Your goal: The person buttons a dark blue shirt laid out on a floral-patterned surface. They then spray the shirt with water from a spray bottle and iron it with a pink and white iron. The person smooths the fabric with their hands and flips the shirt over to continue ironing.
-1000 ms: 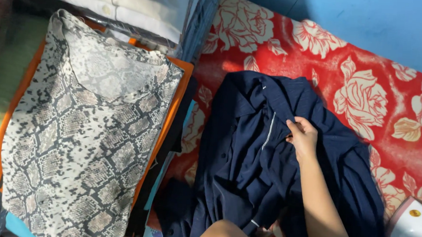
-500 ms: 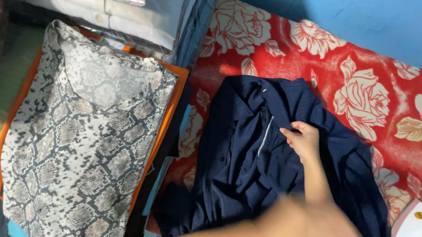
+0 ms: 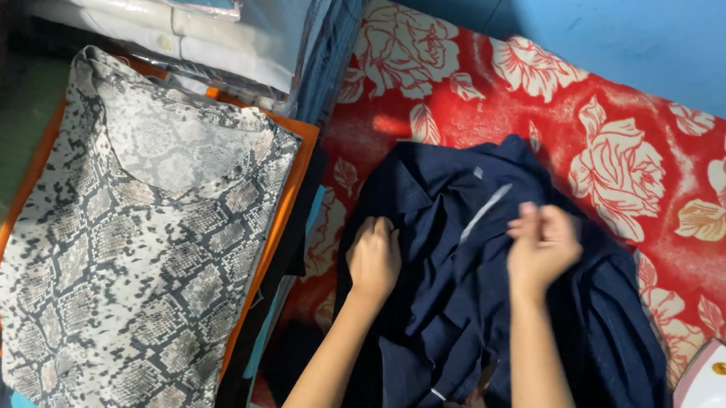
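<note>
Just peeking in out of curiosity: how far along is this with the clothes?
Looks done: a snakeskin-print top lies flat on an orange board. In hand: the left hand and right hand both grip a dark navy garment on the red floral cloth. Left: the garment remains crumpled, not smoothed.

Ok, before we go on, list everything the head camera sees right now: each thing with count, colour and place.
navy garment: one, dark blue, crumpled on the red cloth, centre right
red cloth: one, red with cream roses, under the navy garment
patterned top: one, grey and black snakeskin print, lying flat on the left
orange garment: one, orange, only its edge shows under the patterned top
folded clothes: a stack, white and pale, some in clear wrap, upper left
iron: one, white and pink, bottom right corner
wall: blue, top right
left hand: one, pressing on the navy garment
right hand: one, pinching a fold of the navy garment
</note>
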